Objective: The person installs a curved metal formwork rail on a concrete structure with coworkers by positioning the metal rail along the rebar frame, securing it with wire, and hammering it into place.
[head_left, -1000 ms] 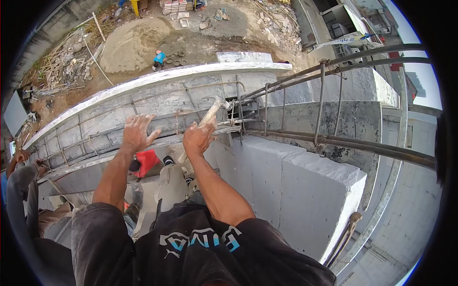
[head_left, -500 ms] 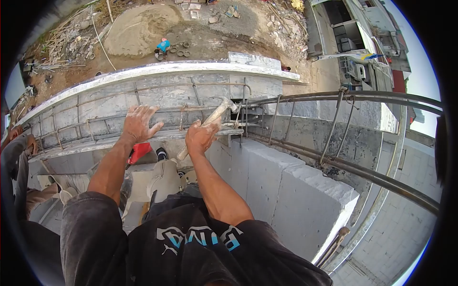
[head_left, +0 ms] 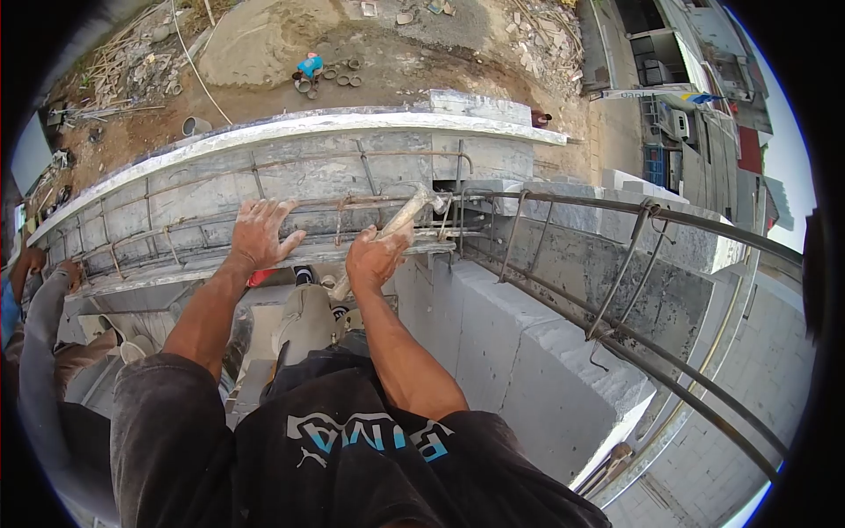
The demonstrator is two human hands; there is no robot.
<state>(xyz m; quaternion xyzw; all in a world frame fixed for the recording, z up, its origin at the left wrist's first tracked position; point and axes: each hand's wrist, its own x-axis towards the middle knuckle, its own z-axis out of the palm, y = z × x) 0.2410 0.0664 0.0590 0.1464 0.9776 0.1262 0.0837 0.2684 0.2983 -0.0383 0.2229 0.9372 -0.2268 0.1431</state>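
Note:
My right hand [head_left: 378, 258] is wrapped round the handle of a hammer [head_left: 407, 214], whose metal head is up at the rebar near the end of the formwork trough. My left hand [head_left: 263, 234] rests with fingers spread on the near edge of the trough, over the bars. Inside the long trough [head_left: 211, 187] lies a cage of thin steel bars and stirrups. From its right end a rebar cage [head_left: 616, 326] runs out to the right, above a light grey block wall [head_left: 528, 352].
At the far left, a co-worker's grey sleeve [head_left: 42, 334] and hands reach the trough. Far below are a person in blue [head_left: 310, 65] beside several buckets, a sand heap [head_left: 264, 44] and rubble. A white-topped board [head_left: 352, 121] edges the trough's far side.
The view has shifted, and the rebar cage on the right now slopes more steeply downward. My right hand keeps its grip on the hammer; my left hand stays on the trough edge.

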